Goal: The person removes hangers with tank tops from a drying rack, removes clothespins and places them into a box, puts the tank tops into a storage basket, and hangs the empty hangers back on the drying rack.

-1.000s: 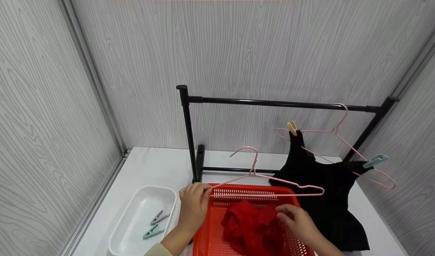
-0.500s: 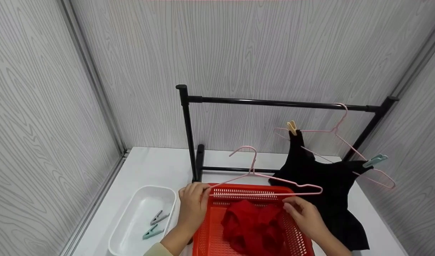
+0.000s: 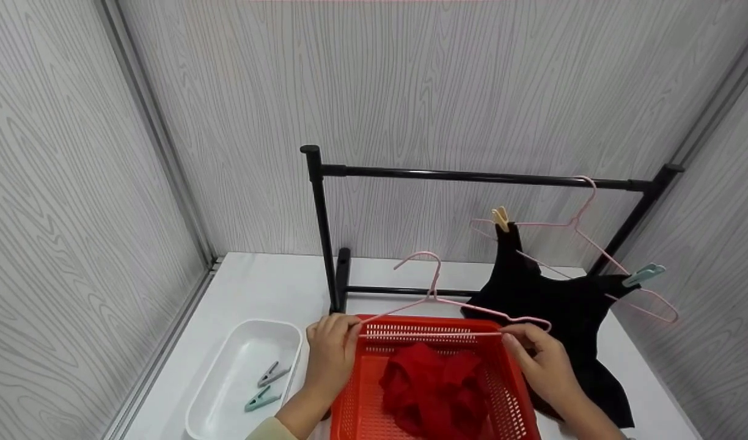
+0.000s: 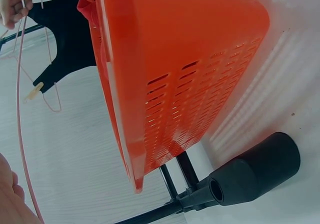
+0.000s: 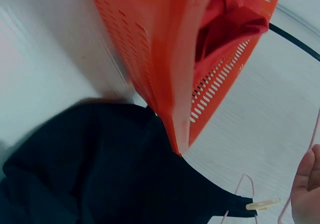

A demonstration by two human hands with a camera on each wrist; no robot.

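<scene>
Between both hands stretches a pink wire clothes hanger [image 3: 435, 334], its hook pointing up. My left hand [image 3: 332, 345] holds the hanger's left end, which is hidden in the fingers. My right hand [image 3: 540, 357] pinches the lower bar close to the right end; that hand also shows at the top left of the left wrist view, fingers [image 4: 15, 9] around the wire. Below the hanger lies a crumpled red garment [image 3: 432, 391] inside the orange-red plastic basket [image 3: 369, 385].
Behind stands a black rack [image 3: 484, 176]. A black garment [image 3: 569, 305] hangs there on another pink hanger [image 3: 585, 235], with a yellow clothespin [image 3: 502, 219] and a teal clothespin [image 3: 644, 275]. At left, a white tray [image 3: 212, 391] holds a grey clothespin [image 3: 271, 374] and a green clothespin [image 3: 261, 399].
My right hand has moved right and up from over the red garment and now pinches the hanger's lower bar. My left hand keeps its hold with almost no movement.
</scene>
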